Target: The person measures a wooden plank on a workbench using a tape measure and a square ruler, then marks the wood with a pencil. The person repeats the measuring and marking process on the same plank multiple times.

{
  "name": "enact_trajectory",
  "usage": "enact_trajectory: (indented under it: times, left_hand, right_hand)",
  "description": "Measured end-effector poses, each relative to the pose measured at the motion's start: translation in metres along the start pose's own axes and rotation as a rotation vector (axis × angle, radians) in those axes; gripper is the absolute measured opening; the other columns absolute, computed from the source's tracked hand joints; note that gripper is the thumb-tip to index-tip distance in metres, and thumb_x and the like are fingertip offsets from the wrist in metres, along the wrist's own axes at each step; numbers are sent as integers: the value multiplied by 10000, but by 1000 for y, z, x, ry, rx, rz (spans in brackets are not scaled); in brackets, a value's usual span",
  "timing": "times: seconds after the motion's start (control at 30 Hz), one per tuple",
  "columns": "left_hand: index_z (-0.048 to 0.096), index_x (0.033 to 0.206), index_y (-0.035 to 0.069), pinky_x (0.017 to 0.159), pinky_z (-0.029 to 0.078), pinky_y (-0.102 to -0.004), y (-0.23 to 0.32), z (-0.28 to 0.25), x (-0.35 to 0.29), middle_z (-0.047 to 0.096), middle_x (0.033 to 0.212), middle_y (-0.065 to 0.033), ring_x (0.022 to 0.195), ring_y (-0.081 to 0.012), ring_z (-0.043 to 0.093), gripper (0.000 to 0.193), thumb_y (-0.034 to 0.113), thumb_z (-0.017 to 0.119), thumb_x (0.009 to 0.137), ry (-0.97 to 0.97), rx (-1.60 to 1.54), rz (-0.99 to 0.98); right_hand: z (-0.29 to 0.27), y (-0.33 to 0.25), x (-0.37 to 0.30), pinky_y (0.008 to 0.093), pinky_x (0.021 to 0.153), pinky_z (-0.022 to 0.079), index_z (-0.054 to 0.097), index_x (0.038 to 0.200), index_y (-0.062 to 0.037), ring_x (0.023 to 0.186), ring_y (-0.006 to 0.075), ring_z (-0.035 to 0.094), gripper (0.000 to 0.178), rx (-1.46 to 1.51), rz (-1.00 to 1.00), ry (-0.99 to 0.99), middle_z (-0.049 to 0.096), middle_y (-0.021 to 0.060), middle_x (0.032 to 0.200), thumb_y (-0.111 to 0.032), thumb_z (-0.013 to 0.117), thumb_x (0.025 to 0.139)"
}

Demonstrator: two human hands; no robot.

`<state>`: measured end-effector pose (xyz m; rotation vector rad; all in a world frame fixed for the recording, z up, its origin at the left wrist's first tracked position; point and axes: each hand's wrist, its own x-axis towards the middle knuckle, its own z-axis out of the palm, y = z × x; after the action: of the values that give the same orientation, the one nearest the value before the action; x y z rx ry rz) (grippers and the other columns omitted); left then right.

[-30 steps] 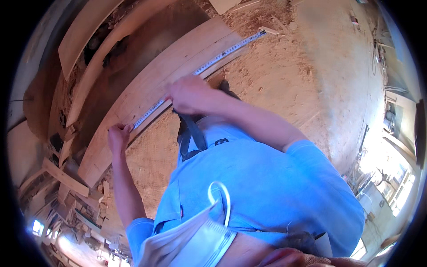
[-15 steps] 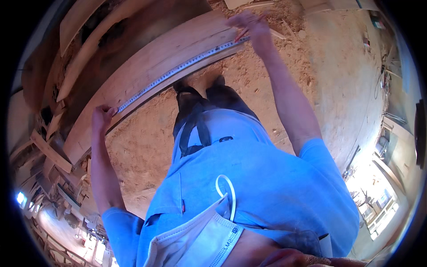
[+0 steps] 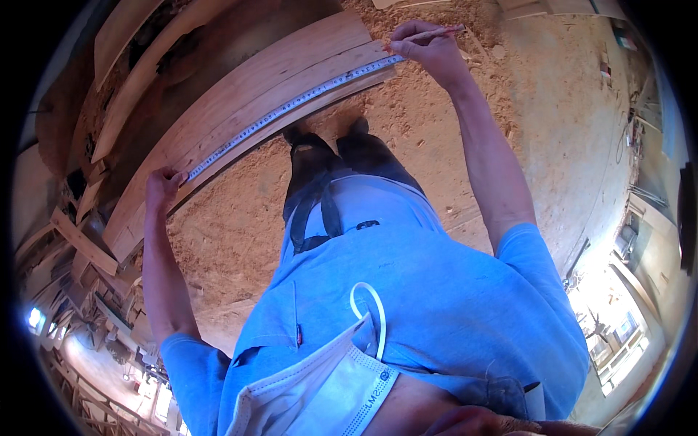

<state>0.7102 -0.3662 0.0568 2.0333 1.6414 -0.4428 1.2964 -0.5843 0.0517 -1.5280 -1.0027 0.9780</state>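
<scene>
A white tape measure blade (image 3: 291, 105) stretches along a wide wooden board (image 3: 225, 109) in front of me, near the board's closer edge. At its left end, my left hand (image 3: 164, 187) is closed, pinching the blade against the board. Past the board's right end my right hand (image 3: 430, 58) is closed around a slim red pencil (image 3: 443, 32), which lies across the fingers. The pencil's one end is close to the blade's right end by the thumb. Whether that hand also grips the blade I cannot tell.
Sawdust and wood chips (image 3: 472, 94) cover the floor around my feet. Beyond the board, on the left, lie several long curved planks (image 3: 134, 109). A short wood piece (image 3: 83, 241) rests beside the board's left end. Bright openings show at lower left and right.
My right hand, blurred earlier, is now sharp and has shifted slightly right, its pencil pointing outward. My left hand moved a little left, still pinching the tape measure blade.
</scene>
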Motion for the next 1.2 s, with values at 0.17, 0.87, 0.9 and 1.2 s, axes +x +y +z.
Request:
enact_trajectory:
  times: [0.17,0.87,0.9,1.2]
  left_hand:
    - [748,845,1,588,454,-354,-4,1,2,654,653,-84,612,-168,597,284,276,814,816,-9,-22,17]
    - [725,771,19,575,432,-332,10,-7,-2,622,631,-49,605,-130,557,259,257,823,798,-38,-31,15]
    - [726,771,19,575,432,-332,11,-8,-3,622,632,-49,606,-130,558,260,258,824,798,-38,-25,16]
    - [729,780,14,568,431,-336,10,-7,-2,625,633,-47,599,-131,558,262,255,828,798,-41,-33,16]
  right_hand:
    - [-3,-2,1,242,689,507,697,872,-31,767,75,650,120,-170,27,-9,709,24,802,-134,741,827]
    - [-1,-2,4,269,659,508,728,859,-35,735,86,634,114,-268,37,-71,698,27,764,-129,734,795]
    - [-1,-3,4,269,661,509,729,859,-35,736,86,635,114,-265,38,-75,699,27,764,-129,735,794]
    - [-1,-2,5,268,677,517,730,866,-31,744,90,639,116,-250,47,-82,702,31,774,-120,736,793]
